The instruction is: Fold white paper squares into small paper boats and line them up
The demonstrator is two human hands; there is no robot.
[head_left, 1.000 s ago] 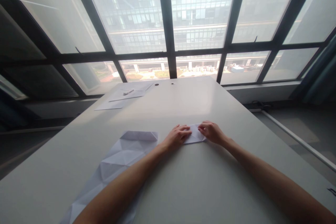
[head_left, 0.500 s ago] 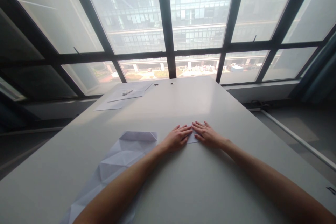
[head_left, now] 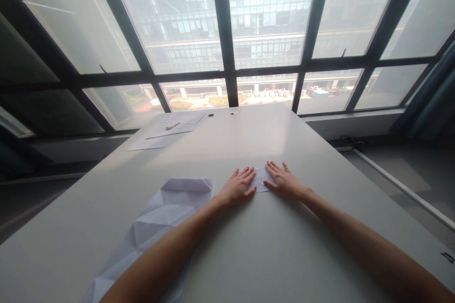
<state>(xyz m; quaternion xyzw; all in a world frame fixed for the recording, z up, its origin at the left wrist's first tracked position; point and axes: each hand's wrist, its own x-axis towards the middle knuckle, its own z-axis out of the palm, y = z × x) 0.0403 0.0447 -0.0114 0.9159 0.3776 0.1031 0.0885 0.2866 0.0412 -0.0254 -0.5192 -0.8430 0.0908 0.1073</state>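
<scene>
A small folded piece of white paper (head_left: 260,181) lies flat on the table between my two hands. My left hand (head_left: 238,186) rests on its left side, fingers stretched out and thumb along the near edge. On the right side of the paper lies my right hand (head_left: 283,181), flat with fingers spread. The hands are apart, so the middle of the folded paper shows, with crease lines on it. Its outer sides are hidden under my fingers. Left of my left hand is a larger creased sheet of white paper (head_left: 159,220), partly covered by my left forearm.
The white table (head_left: 245,147) reaches toward large windows with dark frames. At its far left lie several flat white sheets (head_left: 149,143) with a small whitish object (head_left: 172,126) on top. A round dark hole (head_left: 211,115) is near the far edge.
My hands have slid apart, the left to the left and the right slightly to the right. More of the folded paper now shows between them.
</scene>
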